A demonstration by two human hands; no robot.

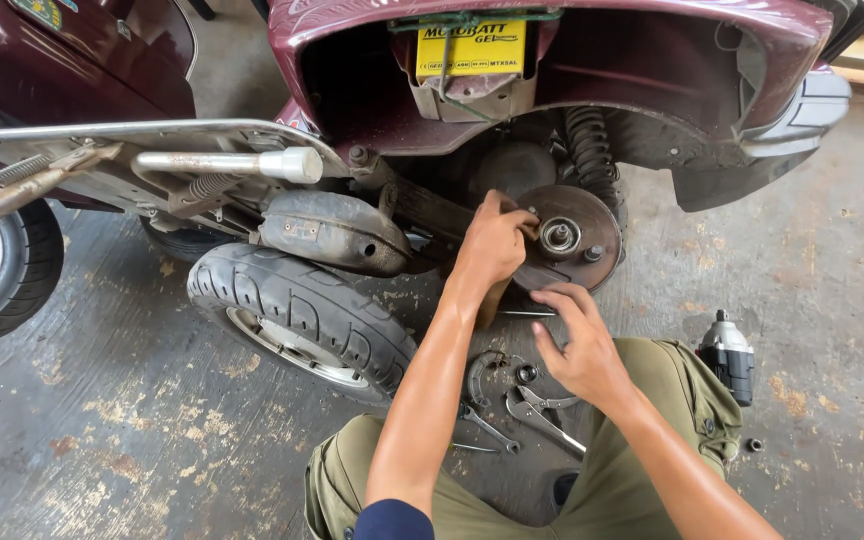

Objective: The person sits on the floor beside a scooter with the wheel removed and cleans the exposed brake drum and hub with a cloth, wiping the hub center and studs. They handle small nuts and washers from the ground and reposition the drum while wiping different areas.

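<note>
Near: my right hand [577,350], fingers loosely spread, holding nothing, above the pliers [542,412] on the floor [102,420]. Farther: my left hand [494,243], fingers curled on the left rim of the brake plate [574,238] at the scooter's rear axle; I judge it heavy, rigid, greasy, best gripped by its rim.

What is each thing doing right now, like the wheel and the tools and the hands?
left hand: pressed on the brake plate's edge, fingers curled.
right hand: open, hovering below the plate, holding nothing.
brake plate: bare on the scooter, wheel off.
tyre: removed, lying tilted on the floor.
battery: yellow, sitting uncovered in its bay.
impact wrench: lying on the floor, untouched.
pliers: lying on the floor.
</note>
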